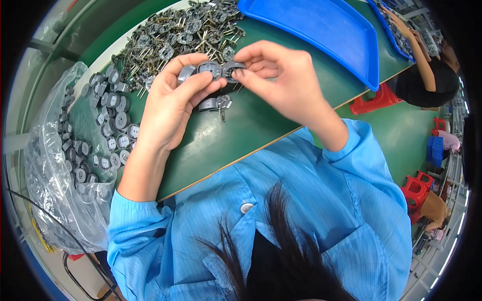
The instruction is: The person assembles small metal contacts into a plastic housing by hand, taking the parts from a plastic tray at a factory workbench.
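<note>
Between the thumb and fingers of my left hand (170, 98) are small round grey plastic housings (210, 68), one with slots in its face. My right hand (288, 78) pinches another grey housing (232, 68) with its thumb and forefinger, and something dark shows inside it. The pieces in the two hands meet or nearly meet; I cannot tell whether they touch. Just below the fingers, a grey housing (208, 104) lies on the green tabletop (211, 143) beside a clear part with metal pins (224, 103).
Clear parts with metal pins (186, 35) lie heaped at the back. Many grey housings (120, 120) lie leftward, spilling from a clear plastic bag (42, 170). A blue tray (372, 65) stands at the back right. Beyond the table are a red stool (379, 99) and a co-worker's arm (424, 65).
</note>
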Motion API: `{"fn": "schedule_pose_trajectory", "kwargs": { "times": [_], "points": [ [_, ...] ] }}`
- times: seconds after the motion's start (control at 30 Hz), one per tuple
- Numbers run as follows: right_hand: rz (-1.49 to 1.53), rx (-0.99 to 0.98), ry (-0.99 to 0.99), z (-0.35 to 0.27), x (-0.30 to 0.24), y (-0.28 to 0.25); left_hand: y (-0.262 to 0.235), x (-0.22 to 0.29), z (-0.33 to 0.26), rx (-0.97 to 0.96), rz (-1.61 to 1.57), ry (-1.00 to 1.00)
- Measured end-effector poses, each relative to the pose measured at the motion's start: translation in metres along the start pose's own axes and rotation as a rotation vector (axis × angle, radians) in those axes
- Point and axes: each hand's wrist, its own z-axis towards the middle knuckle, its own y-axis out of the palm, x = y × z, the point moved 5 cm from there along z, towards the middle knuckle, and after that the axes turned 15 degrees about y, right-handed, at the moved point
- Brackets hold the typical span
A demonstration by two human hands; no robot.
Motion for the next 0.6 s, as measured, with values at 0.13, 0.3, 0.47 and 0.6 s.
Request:
{"fn": "schedule_pose_trajectory", "kwargs": {
  "times": [0.13, 0.3, 0.47, 0.6],
  "points": [
    [-0.33, 0.216, -0.388, -0.017, -0.007, 0.003, 0.008, -0.001, -0.01, 0.022, 0.065, -0.011],
    [-0.146, 0.116, -0.077, 0.014, 0.005, -0.022, 0.016, 0.006, -0.016, -0.053, 0.113, 0.085],
    [-0.32, 0.161, 0.237, 0.121, 0.038, -0.075, 0.0, 0.011, -0.004, -0.002, 0.03, 0.052],
    [-0.38, 0.163, 0.327, 0.151, 0.064, -0.088, -0.001, 0.013, -0.002, 0.02, 0.018, 0.077]
  ]
}}
